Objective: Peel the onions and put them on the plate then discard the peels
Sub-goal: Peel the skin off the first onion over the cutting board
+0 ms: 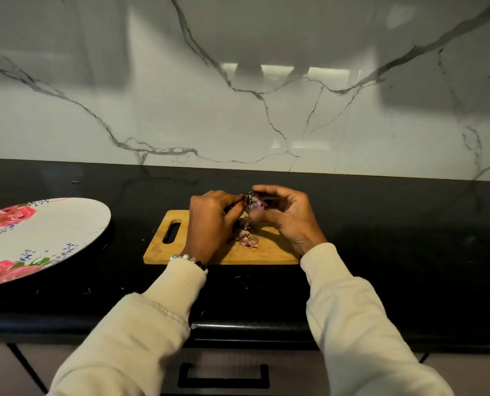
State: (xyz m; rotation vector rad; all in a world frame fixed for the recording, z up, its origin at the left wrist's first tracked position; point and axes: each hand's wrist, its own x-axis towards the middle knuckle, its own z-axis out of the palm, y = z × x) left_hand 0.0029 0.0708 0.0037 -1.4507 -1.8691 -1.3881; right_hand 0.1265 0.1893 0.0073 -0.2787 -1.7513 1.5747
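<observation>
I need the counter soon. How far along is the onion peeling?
Done: some peels already lie on the cutting board.
In hand: both hands hold one onion above the board, the right hand cradling it and the left hand at its skin.
Left: the plate shows no onions where it is in view, and the peels are not yet discarded.

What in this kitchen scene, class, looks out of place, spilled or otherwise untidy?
Only the loose onion peels stand out, scattered on the wooden cutting board beneath the onion held in both hands. The flowered plate holds no onion and runs off the frame's left edge. Nothing looks damaged.
</observation>
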